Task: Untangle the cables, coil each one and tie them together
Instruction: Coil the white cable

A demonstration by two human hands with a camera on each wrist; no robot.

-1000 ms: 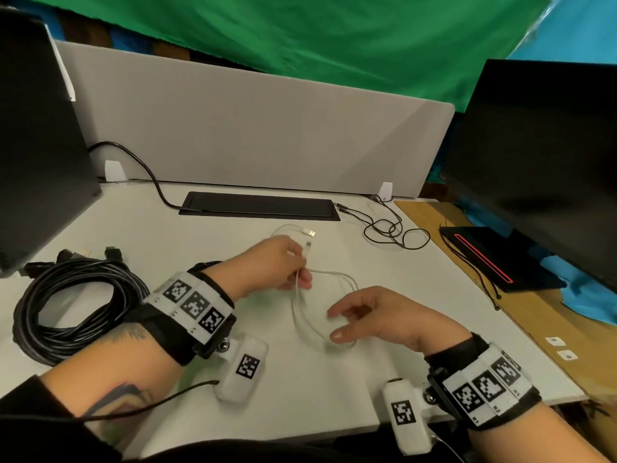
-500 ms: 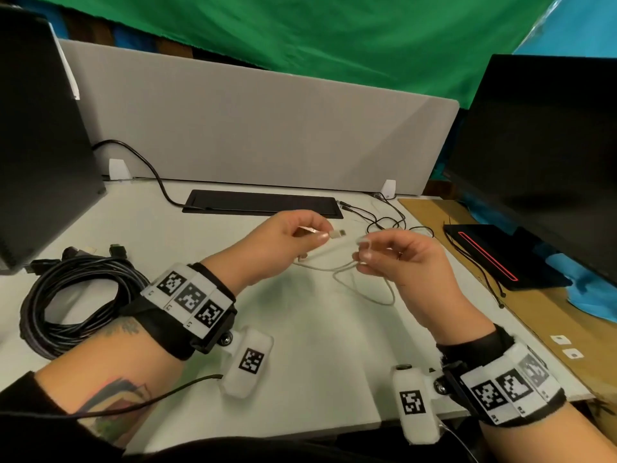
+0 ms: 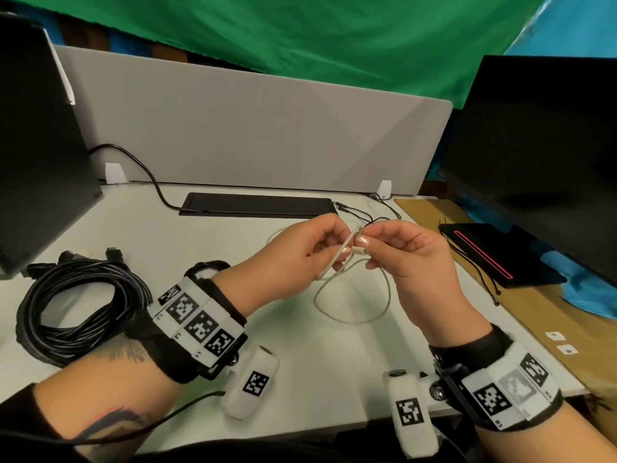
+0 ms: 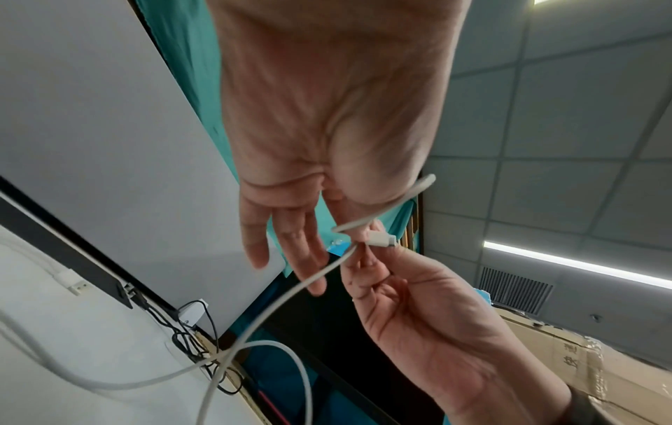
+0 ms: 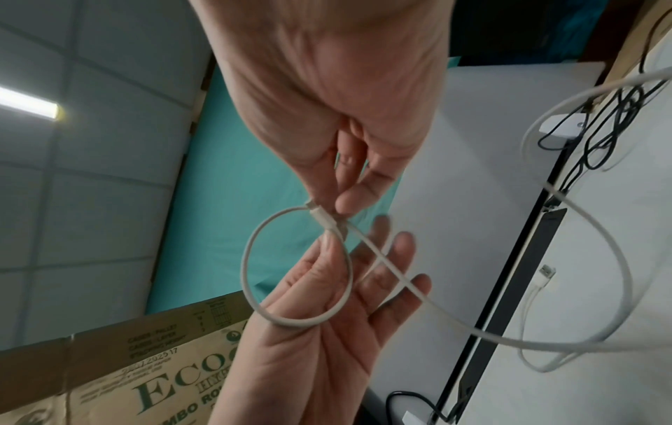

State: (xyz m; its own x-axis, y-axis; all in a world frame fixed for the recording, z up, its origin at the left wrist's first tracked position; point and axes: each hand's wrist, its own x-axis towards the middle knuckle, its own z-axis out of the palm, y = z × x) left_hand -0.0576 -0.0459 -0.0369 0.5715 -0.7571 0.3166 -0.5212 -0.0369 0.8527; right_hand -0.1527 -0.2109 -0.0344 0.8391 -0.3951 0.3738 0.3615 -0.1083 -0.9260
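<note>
Head view shows both hands raised above the desk (image 3: pixel 300 362), meeting in front of the black tray (image 3: pixel 257 204). The left hand (image 3: pixel 293 259) pinches the white cable (image 3: pixel 354 320) between thumb and forefinger, its other fingers loosely spread; the right hand (image 3: pixel 410 259) pinches the cable's small plug (image 3: pixel 360 251) just beside that grip. Below the hands a slack loop hangs toward the desk, nearer the person than the tray. In the right wrist view the cable makes one small ring between the two pinches, and a far end with a flat plug (image 5: pixel 545 271) lies on the desk close by the tray. Left of the tray, well apart from the hands, sits the black coil (image 3: pixel 76 305), already wound; whether it is tied I cannot tell.

The white cable looks light, thin and limp, with some spring: it should bend easily but want to unroll when released. The plug is the only stiff part, so it makes the best anchor. Hold each new turn at the crossing point, where the ring closes, and pinch firmly since the smooth sheath may slide.
</note>
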